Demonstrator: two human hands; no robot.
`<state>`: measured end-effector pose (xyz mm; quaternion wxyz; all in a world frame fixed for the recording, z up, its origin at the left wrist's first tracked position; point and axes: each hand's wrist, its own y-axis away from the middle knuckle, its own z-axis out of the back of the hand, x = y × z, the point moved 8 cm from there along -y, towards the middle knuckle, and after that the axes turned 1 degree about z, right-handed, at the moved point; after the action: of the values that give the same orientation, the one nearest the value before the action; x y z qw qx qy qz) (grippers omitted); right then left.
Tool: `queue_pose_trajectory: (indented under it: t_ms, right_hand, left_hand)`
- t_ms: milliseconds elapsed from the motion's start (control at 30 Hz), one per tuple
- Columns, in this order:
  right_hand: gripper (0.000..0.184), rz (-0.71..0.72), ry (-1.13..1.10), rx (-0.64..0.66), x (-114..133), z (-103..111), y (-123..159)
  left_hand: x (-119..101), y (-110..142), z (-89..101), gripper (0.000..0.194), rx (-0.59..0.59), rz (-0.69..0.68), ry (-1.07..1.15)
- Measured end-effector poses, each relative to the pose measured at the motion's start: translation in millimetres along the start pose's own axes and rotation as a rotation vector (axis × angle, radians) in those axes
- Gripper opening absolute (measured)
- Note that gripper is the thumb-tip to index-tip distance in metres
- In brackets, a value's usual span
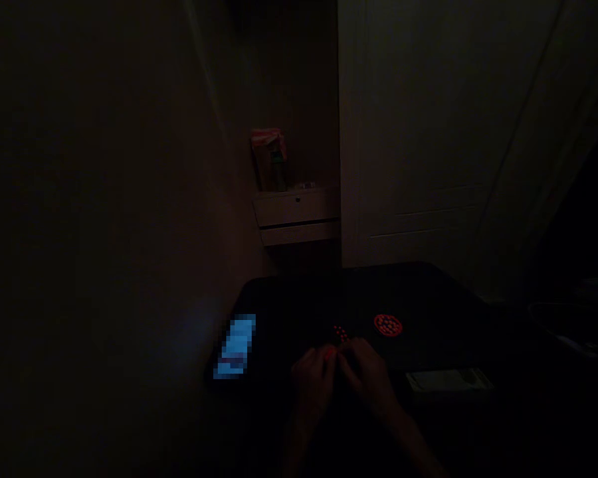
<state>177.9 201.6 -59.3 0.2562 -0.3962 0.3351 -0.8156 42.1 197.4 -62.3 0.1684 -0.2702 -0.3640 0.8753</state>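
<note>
The room is very dark. Over the near part of a black table (299, 302), my left hand (313, 375) and my right hand (367, 365) are close together, fingertips almost meeting. A small red object (329, 352) shows at the fingertips of my left hand, its kind unclear. The fingers of my right hand are curled into a pinch; what they hold, if anything, is too dark to see. Just beyond the fingertips lie several small red dot-like pieces (340, 333). A round red-rimmed dish (388, 325) with several small pieces in it sits farther right.
At the table's left edge lies a lit, blurred-out screen (235, 346). A pale flat box-like item (449, 381) is at the near right. Behind the table are a drawer unit (299, 211) with a bag (269, 149) on top and a large pale panel (413, 133). A wall runs along the left.
</note>
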Motion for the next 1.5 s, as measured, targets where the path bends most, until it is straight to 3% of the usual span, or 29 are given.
queue_pose_trajectory:
  t_ms: [300,767,900,1500]
  right_hand:
    - [0.008,-0.023,0.057,0.025,-5.7,-6.3,3.9]
    - [0.008,-0.156,-0.128,-0.065,-11.2,2.7,4.3]
    - [0.008,-0.148,-0.128,-0.090,-10.3,5.0,2.4]
    - [0.011,-0.100,-0.089,-0.070,-5.9,5.7,0.7]
  left_hand:
    - [-3.9,-0.8,-0.1,0.029,0.002,0.006,-0.027]
    - [5.4,1.2,-0.8,0.026,-0.047,0.071,0.013]
    - [0.2,-0.7,-0.1,0.027,-0.036,0.023,0.027]
    - [4.8,1.0,-1.0,0.028,-0.037,0.070,0.032]
